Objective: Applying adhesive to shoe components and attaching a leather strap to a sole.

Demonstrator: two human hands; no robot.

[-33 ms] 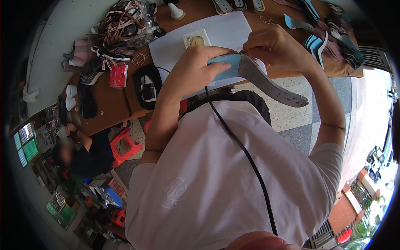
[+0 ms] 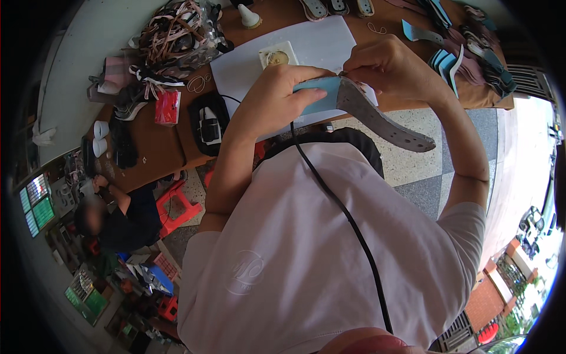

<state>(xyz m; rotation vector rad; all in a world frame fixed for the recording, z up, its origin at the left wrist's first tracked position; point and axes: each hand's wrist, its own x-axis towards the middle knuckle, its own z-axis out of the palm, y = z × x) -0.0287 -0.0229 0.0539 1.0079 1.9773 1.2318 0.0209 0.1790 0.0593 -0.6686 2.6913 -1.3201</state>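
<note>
A curved shoe insole [image 2: 386,127], pale blue at one end and grey with small holes at the other, is held up before my chest. Its blue end lies in my left hand [image 2: 277,97], which is closed on it with the thumb across the face and the index finger along the far edge. My right hand [image 2: 389,68] is closed in a pinch at that far edge, where blue meets grey. Whether a small piece also sits between those fingertips cannot be made out. The grey end curves down toward the right, free of both hands.
A white sheet [image 2: 247,47] with a small square glue dish [image 2: 286,50] lies on the brown table. Straps [image 2: 165,32] heap up at the left; more insoles [image 2: 445,68] lie at the right. A black cable [image 2: 348,215] hangs down my shirt. Another person [image 2: 127,215] sits at the left.
</note>
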